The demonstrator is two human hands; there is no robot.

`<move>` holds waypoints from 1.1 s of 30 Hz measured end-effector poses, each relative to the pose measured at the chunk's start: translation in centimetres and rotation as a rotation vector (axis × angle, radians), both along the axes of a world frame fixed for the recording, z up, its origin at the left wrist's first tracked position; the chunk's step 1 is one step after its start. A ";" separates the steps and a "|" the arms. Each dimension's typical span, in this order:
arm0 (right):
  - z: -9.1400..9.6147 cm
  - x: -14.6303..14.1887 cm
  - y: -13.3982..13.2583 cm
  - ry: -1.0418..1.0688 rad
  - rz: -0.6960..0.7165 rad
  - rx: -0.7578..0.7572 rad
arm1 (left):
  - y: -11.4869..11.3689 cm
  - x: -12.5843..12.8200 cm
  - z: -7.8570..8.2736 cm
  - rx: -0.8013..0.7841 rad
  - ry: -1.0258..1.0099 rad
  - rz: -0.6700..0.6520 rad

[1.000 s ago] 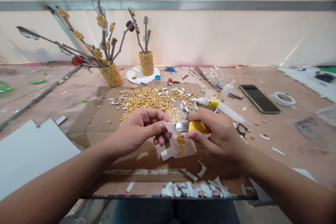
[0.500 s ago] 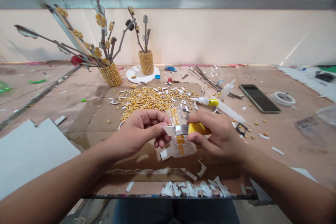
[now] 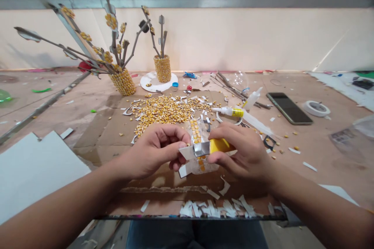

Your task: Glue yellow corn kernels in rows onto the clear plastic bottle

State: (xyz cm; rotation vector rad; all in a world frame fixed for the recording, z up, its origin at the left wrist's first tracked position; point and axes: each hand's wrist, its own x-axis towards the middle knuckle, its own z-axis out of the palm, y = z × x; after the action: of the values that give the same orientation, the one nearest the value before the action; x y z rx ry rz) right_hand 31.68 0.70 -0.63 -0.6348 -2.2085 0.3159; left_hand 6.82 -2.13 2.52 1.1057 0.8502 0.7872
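Observation:
In my right hand is a yellow box cutter, its wide blade pointing left. My left hand is closed in a pinch beside the blade, on a small yellowish piece that looks like a corn kernel, mostly hidden by the fingers. Beneath the cutter lies a clear plastic piece with rows of kernels stuck on it; the cutter covers its middle. A heap of loose corn kernels spreads on the cardboard beyond my hands.
Two kernel-covered pots hold twigs at the back, one on a white disc. A glue bottle, phone and tape roll lie to the right. White paper scraps line the front edge; white board lies left.
The cutter has tilted slightly and its blade tip has shifted a little left and down. My left fingers have shifted slightly left; both hands keep their grip.

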 end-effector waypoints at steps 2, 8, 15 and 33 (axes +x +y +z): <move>0.0 -0.1 -0.1 0.011 0.019 -0.011 | -0.4 0.0 0.0 0.011 -0.006 0.003; -0.6 1.6 3.4 0.171 -0.345 -0.283 | -0.8 -0.4 -0.2 -0.039 -0.042 -0.132; 0.0 1.5 3.6 0.271 -0.307 -0.459 | 1.0 -0.4 -1.1 0.068 0.011 -0.007; 1.9 0.1 -0.3 0.135 0.137 -0.299 | 0.1 0.9 -1.0 0.385 0.355 0.025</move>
State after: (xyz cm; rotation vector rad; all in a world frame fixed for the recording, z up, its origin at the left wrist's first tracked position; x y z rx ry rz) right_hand 31.73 0.38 1.29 -0.6017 -2.0959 0.7488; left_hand 7.73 -2.03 1.50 1.6118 1.0349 0.8082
